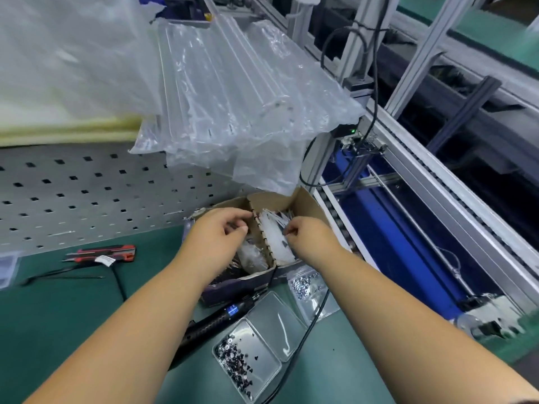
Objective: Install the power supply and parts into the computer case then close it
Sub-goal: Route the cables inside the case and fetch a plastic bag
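An open cardboard box (pixel 309 204) with a middle divider stands on the green mat. Its right half holds a bundle of white cable ties (pixel 272 240); its left half holds crumpled clear bags (pixel 252 258). My left hand (pixel 218 231) hovers over the left half with curled fingers, and I cannot tell if it holds anything. My right hand (pixel 309 239) reaches into the right half, its fingertips pinching at the cable ties. A clear tray of small dark screws (pixel 237 358) lies near the front. No computer case or power supply is in view.
A black electric screwdriver (pixel 215 320) with its cable lies beside the box. A bag of silver screws (pixel 306 285) sits to the right. A red utility knife (pixel 105 253) lies to the left. Air-cushion packaging (pixel 233 91) overhangs the box. A conveyor rail (pixel 423 182) runs along the right.
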Available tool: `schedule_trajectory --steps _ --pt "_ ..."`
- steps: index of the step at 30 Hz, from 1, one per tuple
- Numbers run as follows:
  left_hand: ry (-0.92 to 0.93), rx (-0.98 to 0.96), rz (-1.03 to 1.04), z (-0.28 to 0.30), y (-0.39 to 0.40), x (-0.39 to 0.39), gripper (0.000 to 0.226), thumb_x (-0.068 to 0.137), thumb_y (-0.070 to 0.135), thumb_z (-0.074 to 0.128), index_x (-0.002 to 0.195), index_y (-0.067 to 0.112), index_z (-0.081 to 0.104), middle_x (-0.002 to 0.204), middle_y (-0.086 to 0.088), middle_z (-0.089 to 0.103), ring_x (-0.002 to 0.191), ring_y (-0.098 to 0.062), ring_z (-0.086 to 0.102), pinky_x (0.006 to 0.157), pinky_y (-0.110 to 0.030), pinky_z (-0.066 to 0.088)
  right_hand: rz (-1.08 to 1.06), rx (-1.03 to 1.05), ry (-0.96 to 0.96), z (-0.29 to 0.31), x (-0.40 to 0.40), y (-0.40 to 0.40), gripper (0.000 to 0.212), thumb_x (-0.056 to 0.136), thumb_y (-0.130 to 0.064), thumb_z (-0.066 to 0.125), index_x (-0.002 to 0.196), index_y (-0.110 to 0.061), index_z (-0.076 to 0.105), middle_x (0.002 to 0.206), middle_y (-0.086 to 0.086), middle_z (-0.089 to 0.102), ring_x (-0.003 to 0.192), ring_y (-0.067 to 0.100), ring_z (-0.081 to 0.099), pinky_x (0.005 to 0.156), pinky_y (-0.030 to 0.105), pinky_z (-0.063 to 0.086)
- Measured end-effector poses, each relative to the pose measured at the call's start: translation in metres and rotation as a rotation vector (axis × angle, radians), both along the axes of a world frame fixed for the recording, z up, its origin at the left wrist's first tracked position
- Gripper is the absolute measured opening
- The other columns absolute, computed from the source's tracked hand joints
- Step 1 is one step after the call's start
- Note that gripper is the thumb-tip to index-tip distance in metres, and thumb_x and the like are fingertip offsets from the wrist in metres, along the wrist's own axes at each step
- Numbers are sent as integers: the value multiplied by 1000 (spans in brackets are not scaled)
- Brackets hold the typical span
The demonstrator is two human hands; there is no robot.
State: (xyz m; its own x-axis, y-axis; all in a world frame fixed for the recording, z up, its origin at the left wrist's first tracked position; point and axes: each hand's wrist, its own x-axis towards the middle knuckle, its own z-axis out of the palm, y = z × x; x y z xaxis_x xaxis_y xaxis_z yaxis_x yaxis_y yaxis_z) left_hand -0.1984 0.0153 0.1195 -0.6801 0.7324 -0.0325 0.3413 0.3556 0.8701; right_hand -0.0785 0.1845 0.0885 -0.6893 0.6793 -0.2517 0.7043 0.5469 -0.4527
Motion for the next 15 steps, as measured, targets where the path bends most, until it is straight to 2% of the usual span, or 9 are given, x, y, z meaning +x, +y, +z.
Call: schedule_trajectory --steps 2,4,8,12,15 --pt "3 -3 6 -4 -3 -8 29 89 13 61 107 34 70 91 13 64 77 -1 54 65 -3 39 70 62 -117 -13 -16 3 20 90 -20 59 103 -23 73 107 0 70 99 23 63 79 31 53" --pt "6 -13 17 -9 -7 -14 29 89 14 62 105 35 70 90 14 64 77 -1 55 64 -4 39 97 93 -210 -24 -28 5 19 88 -20 61 102 -17 74 106 4 71 96 25 64 78 33 55" --pt "-10 -19 16 -21 -17 -21 28 89 11 62 104 32 72 90 11 64 73 -1 53 66 -4 39 106 73 -385 -40 -41 4 23 88 -12 56 106 -8 70 111 12 68 102 32 63 84 36 53" --pt "-25 -25 20 -27 -22 -26 27 89 12 63 102 34 72 92 10 64 74 -3 53 67 -6 40 58 96 -417 -49 -40 0 21 84 -3 53 99 -8 68 106 15 68 96 33 64 81 38 55" --pt "-41 -21 19 -27 -22 -27 27 90 13 63 102 35 72 93 10 63 76 -3 54 67 -5 39 12 122 -379 -47 -39 2 13 89 -17 62 97 -10 69 103 11 68 91 31 63 71 32 50"
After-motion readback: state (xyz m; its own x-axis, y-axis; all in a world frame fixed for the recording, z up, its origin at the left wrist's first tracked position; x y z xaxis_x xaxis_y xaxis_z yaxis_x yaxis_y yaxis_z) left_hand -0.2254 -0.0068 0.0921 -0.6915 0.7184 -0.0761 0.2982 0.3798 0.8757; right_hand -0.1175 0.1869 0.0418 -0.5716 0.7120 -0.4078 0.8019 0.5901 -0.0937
